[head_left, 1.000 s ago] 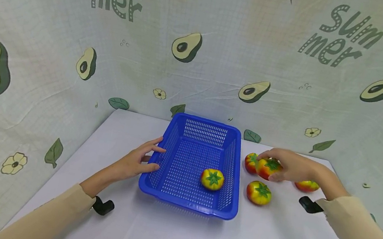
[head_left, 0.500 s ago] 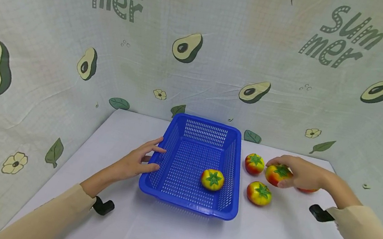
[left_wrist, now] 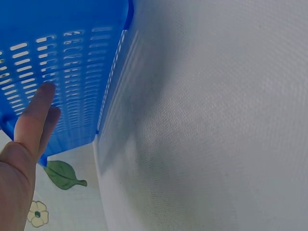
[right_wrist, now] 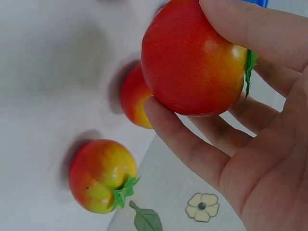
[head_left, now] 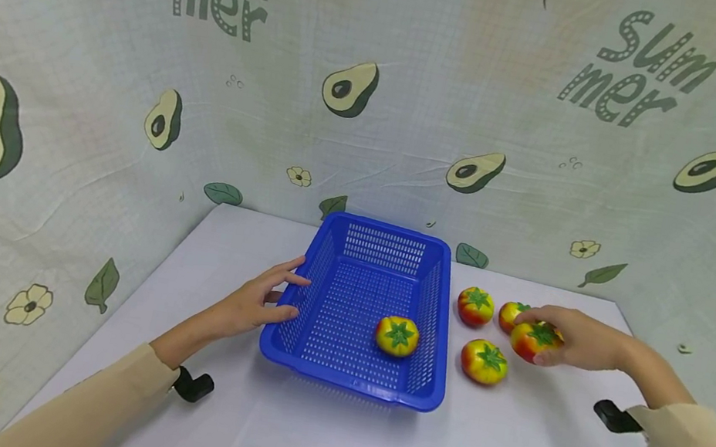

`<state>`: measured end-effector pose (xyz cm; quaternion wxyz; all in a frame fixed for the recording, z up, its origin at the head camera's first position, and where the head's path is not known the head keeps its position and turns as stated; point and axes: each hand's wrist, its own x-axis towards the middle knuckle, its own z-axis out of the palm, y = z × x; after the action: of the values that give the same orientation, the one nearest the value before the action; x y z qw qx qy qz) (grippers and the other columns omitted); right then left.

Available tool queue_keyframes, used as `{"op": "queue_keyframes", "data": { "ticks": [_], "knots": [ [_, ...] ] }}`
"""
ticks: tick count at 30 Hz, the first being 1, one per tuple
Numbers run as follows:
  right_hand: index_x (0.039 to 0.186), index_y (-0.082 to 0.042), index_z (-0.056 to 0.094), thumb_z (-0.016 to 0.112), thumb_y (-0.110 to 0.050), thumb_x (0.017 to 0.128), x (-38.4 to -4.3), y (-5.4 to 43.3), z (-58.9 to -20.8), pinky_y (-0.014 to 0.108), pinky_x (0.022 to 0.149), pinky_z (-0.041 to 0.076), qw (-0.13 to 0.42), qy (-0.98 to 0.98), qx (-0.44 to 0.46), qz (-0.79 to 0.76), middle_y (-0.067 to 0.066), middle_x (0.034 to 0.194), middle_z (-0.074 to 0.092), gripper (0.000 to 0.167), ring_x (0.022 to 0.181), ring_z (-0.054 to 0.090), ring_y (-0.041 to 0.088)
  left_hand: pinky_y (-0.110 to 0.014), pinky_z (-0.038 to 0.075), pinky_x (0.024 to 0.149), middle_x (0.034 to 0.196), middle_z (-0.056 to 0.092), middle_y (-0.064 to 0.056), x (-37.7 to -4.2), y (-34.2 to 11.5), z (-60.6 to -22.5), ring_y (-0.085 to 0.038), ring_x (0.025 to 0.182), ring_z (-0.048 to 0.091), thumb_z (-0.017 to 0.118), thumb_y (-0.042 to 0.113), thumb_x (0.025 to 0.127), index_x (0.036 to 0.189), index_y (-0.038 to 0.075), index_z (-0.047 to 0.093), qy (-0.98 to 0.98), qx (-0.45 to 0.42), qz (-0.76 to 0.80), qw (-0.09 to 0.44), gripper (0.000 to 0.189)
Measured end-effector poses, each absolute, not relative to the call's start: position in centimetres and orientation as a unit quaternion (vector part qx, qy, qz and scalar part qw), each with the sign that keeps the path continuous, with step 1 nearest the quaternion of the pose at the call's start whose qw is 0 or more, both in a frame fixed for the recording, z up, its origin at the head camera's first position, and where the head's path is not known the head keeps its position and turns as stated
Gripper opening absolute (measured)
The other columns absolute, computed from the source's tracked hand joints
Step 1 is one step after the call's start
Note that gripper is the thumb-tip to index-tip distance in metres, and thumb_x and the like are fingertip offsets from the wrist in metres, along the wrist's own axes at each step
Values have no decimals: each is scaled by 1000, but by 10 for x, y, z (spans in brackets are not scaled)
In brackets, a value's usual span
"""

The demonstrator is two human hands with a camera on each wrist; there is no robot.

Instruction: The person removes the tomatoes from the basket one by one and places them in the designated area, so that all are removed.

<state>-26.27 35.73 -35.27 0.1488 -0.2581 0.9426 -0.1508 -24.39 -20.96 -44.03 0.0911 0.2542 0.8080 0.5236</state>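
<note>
My right hand (head_left: 575,338) holds a red and yellow tomato (head_left: 534,341) with a green leafy top, its fingers and thumb spread around the fruit. In the right wrist view, that tomato (right_wrist: 192,57) shows its smooth red underside. Just behind the hand, another tomato (head_left: 512,316) is partly covered. Two more, a rear tomato (head_left: 475,307) and a front tomato (head_left: 484,361), lie right of the blue basket (head_left: 349,390). A single tomato (head_left: 396,337) sits inside. My left hand (head_left: 254,305) touches the basket's left rim with fingers fairly straight; two fingers show against its slotted outer wall.
The white table (head_left: 190,439) extends in front of the basket and to both sides. A pale cloth (head_left: 424,70) printed with avocados and leaves hangs behind and around it. In the right wrist view a tomato (right_wrist: 103,175) lies by the table's edge.
My right hand has moved right and slightly nearer with its tomato. A tomato behind it has come into view, while the one farther right is now hidden. The left hand stays put.
</note>
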Motion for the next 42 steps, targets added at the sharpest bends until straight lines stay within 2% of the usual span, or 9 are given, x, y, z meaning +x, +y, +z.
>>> {"op": "queue_keyframes", "data": {
  "ticks": [12, 27, 34, 42],
  "knots": [
    [144, -10, 63, 85, -31, 90, -259, 371, -365, 73, 106, 47, 166, 942, -242, -164, 21, 146, 60, 62, 133, 52, 48, -55, 56, 106, 179, 9, -10, -245, -211, -440, -55, 142, 49, 71, 16, 103, 153, 2, 50, 810, 252, 522, 86, 57],
    [140, -13, 66, 86, -31, 88, -254, 378, -381, 74, 104, 46, 173, 943, -231, -167, 20, 144, 61, 58, 129, 53, 45, -59, 50, 112, 179, 10, -11, -243, -209, -441, -55, 146, 44, 72, 16, 102, 153, 2, 51, 812, 254, 518, 82, 57],
    [140, -12, 66, 86, -32, 88, -254, 381, -386, 72, 102, 49, 176, 941, -241, -163, 15, 141, 63, 59, 126, 55, 43, -55, 57, 104, 179, 9, -10, -243, -209, -441, -55, 140, 50, 70, 11, 103, 154, 3, 50, 812, 248, 521, 89, 55],
    [139, -12, 66, 87, -30, 88, -253, 384, -394, 71, 102, 51, 176, 935, -255, -170, 12, 139, 66, 59, 124, 58, 39, -55, 57, 105, 179, 9, -9, -243, -209, -441, -55, 141, 49, 71, 14, 102, 154, 4, 50, 812, 247, 521, 91, 56]
  ]
}}
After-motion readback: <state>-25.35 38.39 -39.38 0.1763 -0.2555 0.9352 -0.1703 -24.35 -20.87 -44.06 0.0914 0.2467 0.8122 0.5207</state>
